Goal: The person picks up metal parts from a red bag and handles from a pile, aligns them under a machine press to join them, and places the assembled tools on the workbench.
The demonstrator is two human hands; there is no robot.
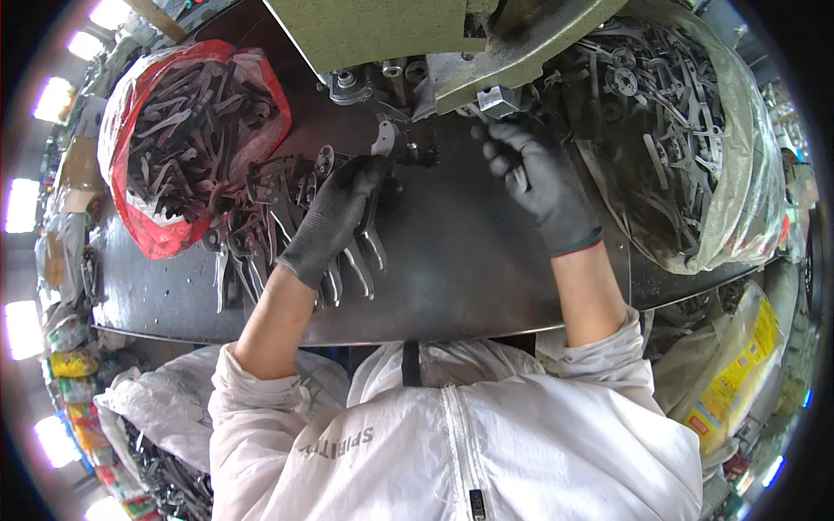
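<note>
My left hand (339,208), in a dark glove, is closed on a flat metal lever. The lever's pale curved head (383,139) sticks up past the fingers, below the machine's tooling. Beside this hand lies a row of metal hand-tool parts (282,213) with bright curved handles, partly hidden by my glove and wrist. My right hand (543,178), also gloved, is curled just below a shiny metal block (498,102) on the machine. A small bright piece of metal (520,179) shows between its fingers; the rest of that piece is hidden.
A green machine (373,30) overhangs the dark metal table (452,286). At left stands a red-rimmed bag (282,108) full of metal levers. To the right is a pale sack (743,174) of loose metal parts. More sacks lie below the table's front edge.
</note>
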